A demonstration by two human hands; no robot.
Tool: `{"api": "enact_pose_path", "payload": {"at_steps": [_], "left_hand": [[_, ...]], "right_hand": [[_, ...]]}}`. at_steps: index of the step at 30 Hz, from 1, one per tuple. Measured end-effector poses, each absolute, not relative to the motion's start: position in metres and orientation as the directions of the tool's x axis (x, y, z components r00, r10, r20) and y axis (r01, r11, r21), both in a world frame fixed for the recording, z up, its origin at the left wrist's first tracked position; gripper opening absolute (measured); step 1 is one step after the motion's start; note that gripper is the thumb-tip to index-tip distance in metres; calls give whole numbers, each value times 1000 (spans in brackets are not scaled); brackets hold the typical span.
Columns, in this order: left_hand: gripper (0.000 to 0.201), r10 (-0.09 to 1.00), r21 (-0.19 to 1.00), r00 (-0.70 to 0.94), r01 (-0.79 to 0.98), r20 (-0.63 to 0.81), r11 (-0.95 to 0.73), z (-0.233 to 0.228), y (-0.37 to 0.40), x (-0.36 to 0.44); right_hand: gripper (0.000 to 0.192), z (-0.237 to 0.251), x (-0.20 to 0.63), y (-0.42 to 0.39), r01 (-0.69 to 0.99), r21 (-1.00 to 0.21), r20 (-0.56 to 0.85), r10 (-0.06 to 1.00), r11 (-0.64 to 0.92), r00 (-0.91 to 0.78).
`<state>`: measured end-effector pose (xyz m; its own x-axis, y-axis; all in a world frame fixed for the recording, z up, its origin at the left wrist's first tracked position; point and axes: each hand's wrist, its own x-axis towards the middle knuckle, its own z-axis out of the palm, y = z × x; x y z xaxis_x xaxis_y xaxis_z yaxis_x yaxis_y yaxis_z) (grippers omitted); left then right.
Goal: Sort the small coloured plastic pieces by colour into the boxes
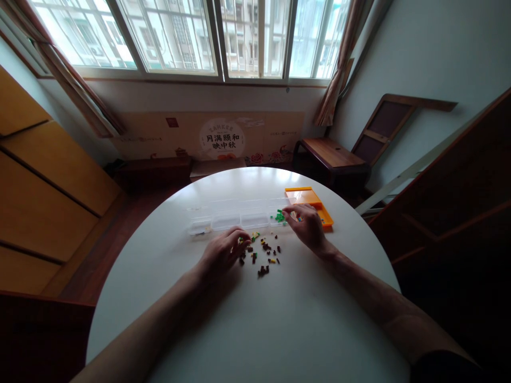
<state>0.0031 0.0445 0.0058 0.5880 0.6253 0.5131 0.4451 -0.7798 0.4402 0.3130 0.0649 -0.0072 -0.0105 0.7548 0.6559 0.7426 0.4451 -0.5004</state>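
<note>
Round white table [247, 319] under bright windows: the left hand [223, 252] curls, fingertips together, on the scattered small bricks [261, 255]; the right hand [305, 223] seemingly pinches something tiny beside the clear compartment box [235, 215] and orange tray [309, 199].

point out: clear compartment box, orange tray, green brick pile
clear compartment box [233, 219], head view, on a middle compartment.
orange tray [305, 196], head view, on its bare far half.
green brick pile [280, 216], head view, on the pile's middle.
</note>
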Motion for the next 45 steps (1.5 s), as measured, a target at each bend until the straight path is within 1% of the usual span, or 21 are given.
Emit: {"api": "enact_pose_path", "payload": {"at_steps": [3,6,10,12,14,17,21,24,26,28,31,33,35,36,38,40,43,45], "left_hand": [[17,639,430,549,473,539,-769,9,43,2],[18,649,427,528,491,547,-759,8,44,0],[18,639,454,524,449,563,-769,5,45,2],[19,628,486,533,400,566,-777,3,45,5],[21,626,520,547,358,556,-776,3,44,8],[24,629,535,558,349,541,-769,3,43,11],[22,604,515,570,334,557,-790,4,43,11],[19,603,495,559,353,569,-794,4,44,8],[15,625,472,535,411,568,-780,4,45,5],[14,656,448,514,480,553,-754,4,46,2],[11,687,431,499,539,529,-724,3,47,-3],[10,691,425,498,550,523,-719,3,47,-5],[9,692,418,501,557,520,-717,2,48,-5],[9,692,414,504,561,516,-717,1,48,-6],[9,692,408,517,563,504,-719,1,49,-6],[9,689,407,537,558,488,-723,0,51,-6],[11,680,402,566,549,465,-732,1,52,-6],[16,673,399,582,542,457,-740,2,52,-5]], "right_hand": [[15,-9,312,66,712,-544,626,780,444,-8],[10,-6,302,60,652,-529,636,762,543,-118],[8,0,287,47,515,-430,662,647,742,-379],[11,1,281,43,453,-379,659,579,807,-481],[12,1,278,42,413,-340,649,529,845,-547],[9,0,276,42,383,-313,636,491,869,-595],[7,0,276,41,369,-319,627,486,873,-609],[4,0,279,42,426,-324,655,525,845,-543],[5,0,283,45,506,-364,693,590,782,-413],[7,-2,290,49,587,-431,712,658,686,-245],[10,-7,301,59,666,-529,684,729,525,-31],[9,-11,307,65,690,-587,642,762,422,80],[9,-13,309,67,695,-625,608,780,356,147],[10,-13,308,68,692,-631,604,782,351,154],[10,-11,305,65,672,-615,619,781,413,87],[7,-8,298,60,627,-568,643,763,533,-66],[5,-5,287,51,561,-447,635,689,697,-350],[6,-6,281,47,546,-367,601,640,753,-479]]}}
